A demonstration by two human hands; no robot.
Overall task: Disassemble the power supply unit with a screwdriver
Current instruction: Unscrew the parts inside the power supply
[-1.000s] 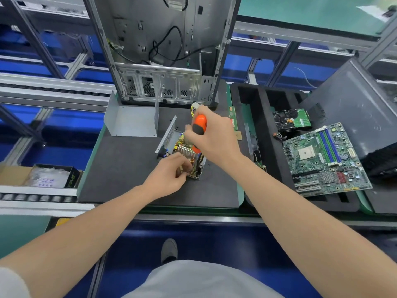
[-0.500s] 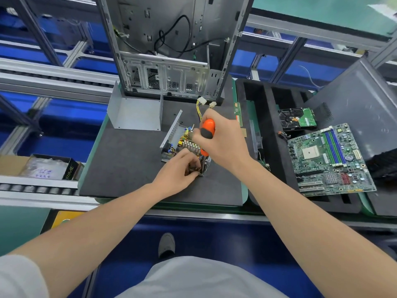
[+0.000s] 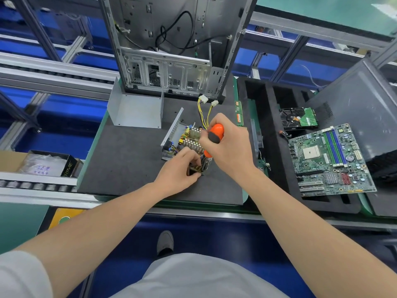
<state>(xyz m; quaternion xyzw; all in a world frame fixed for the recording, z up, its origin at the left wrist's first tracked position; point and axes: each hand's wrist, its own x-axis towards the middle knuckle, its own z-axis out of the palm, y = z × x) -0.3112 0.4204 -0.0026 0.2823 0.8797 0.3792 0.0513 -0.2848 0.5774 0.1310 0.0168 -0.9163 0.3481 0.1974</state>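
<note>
**While the left hand (image 3: 179, 172) pinches the power supply (image 3: 187, 139), the right hand (image 3: 233, 147) holds the screwdriver (image 3: 215, 134)**

Where the dark mat (image 3: 129, 164) covers the bench, the opened power supply lies near its centre, with the circuit board and metal fins bared. The right hand's fingers are wrapped tight round the orange-and-black handle, which stands over the power supply's 4 o'clock corner; the tip is hidden. The left hand's fingers curl and pinch the near edge at 6 o'clock. From the power supply, a bent metal cover (image 3: 137, 112) stands at 10 o'clock, the computer case (image 3: 171, 50) at 12, and a motherboard (image 3: 328, 160) well off at 3.
</note>
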